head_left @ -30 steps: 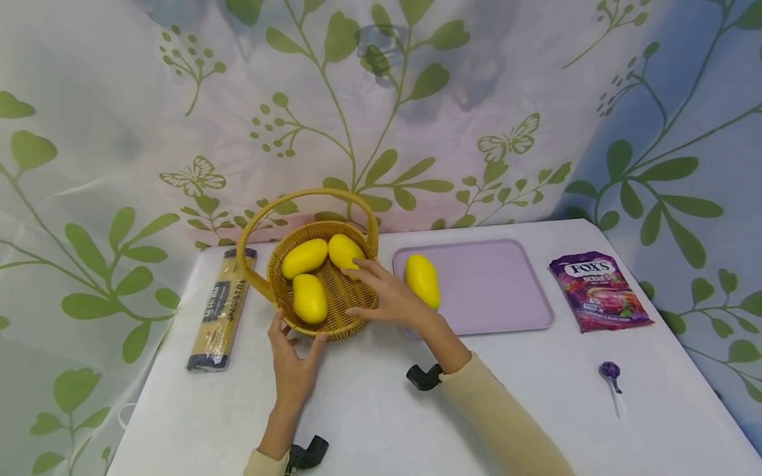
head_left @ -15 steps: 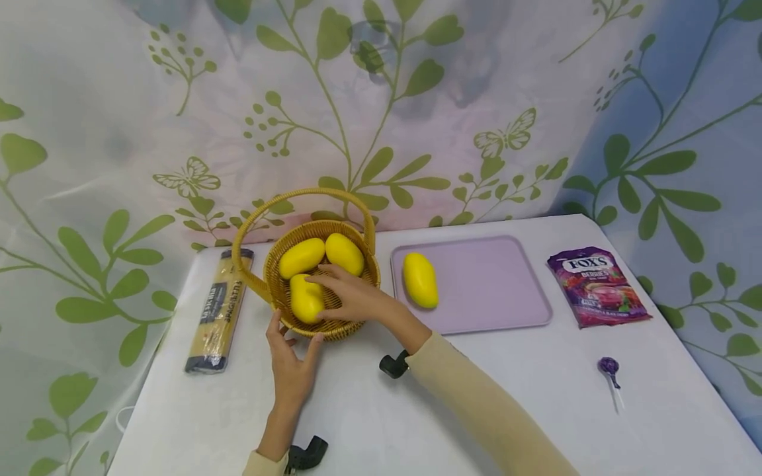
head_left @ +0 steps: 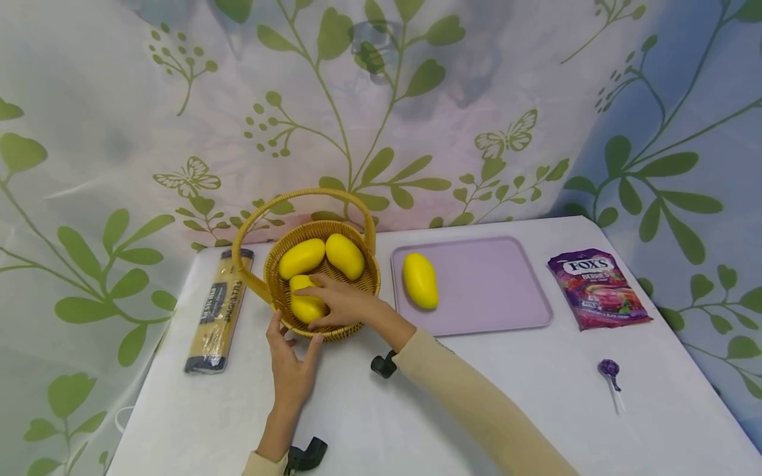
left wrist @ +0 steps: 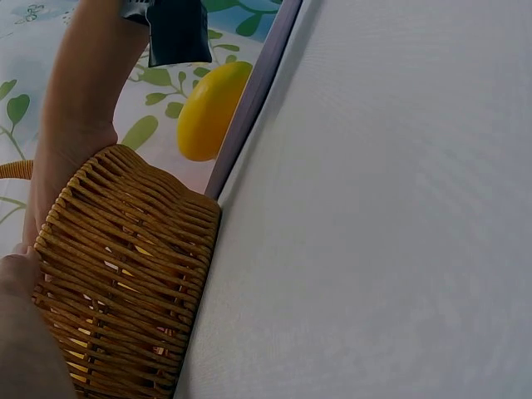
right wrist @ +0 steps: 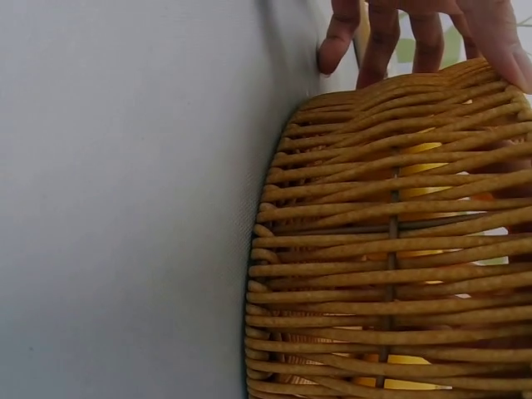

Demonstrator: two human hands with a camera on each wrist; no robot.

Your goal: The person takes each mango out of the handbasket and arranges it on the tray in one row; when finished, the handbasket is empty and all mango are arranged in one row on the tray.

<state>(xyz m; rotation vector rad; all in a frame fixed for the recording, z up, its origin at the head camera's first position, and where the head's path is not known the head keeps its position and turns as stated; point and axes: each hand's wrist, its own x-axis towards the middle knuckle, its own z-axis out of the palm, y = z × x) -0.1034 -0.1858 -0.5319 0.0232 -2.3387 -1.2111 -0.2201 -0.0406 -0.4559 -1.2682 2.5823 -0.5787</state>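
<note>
A wicker basket (head_left: 339,329) with a tall handle holds several yellow mangoes. My right hand (head_left: 345,301) reaches over its near right rim and grips the front mango (head_left: 302,284) from above, with thumb and fingers on either side. Behind it lie a left mango (head_left: 301,258) and a right mango (head_left: 345,256). My left hand (head_left: 292,370) rests against the basket's near left side, fingers spread; in the right wrist view, the left hand's fingers (right wrist: 381,41) extend along the wicker wall. Wicker hides the right hand's fingertips in both wrist views.
Right of the basket, a lilac tray (head_left: 494,284) bears another mango (head_left: 420,281). A spaghetti pack (head_left: 219,314) lies on the left. Toward the right are a purple FOX'S candy bag (head_left: 598,289) and a wrapped lollipop (head_left: 610,373). A patterned curtain (head_left: 417,119) stands behind the table.
My right hand has moved left and down from over the right rear mango to the front mango and now grips it. My left hand has stayed at the basket's side.
</note>
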